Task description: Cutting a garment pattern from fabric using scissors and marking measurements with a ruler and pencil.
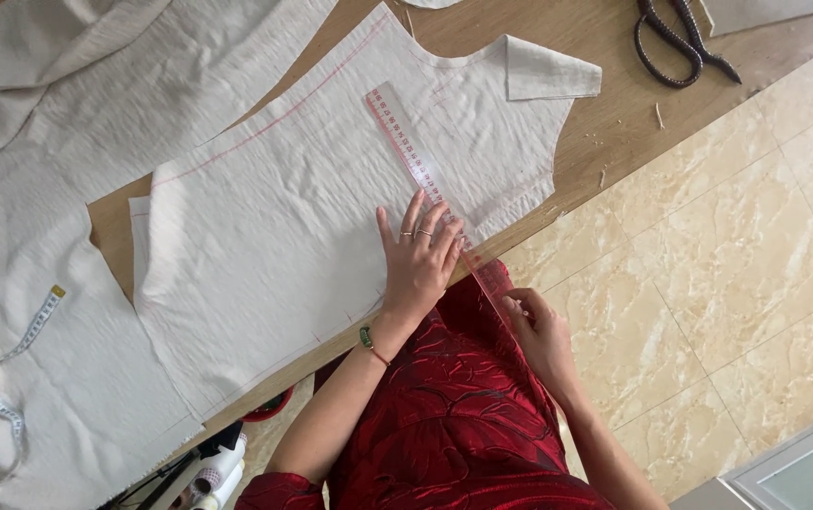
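Observation:
A cut piece of off-white fabric [274, 217] with pink chalk lines lies flat on a wooden table [605, 38]. A long clear ruler with red markings [416, 161] lies slanted across it and runs off the table's near edge. My left hand [418, 257] presses flat, fingers spread, on the ruler and the fabric by that edge. My right hand [540, 331] sits off the table by my red dress and pinches the ruler's near end.
More off-white fabric [57, 94] is heaped at the left, with a tape measure [9, 378] draped over it. Black scissors [676, 42] lie at the table's far right. Beige tiled floor [737, 274] lies to the right.

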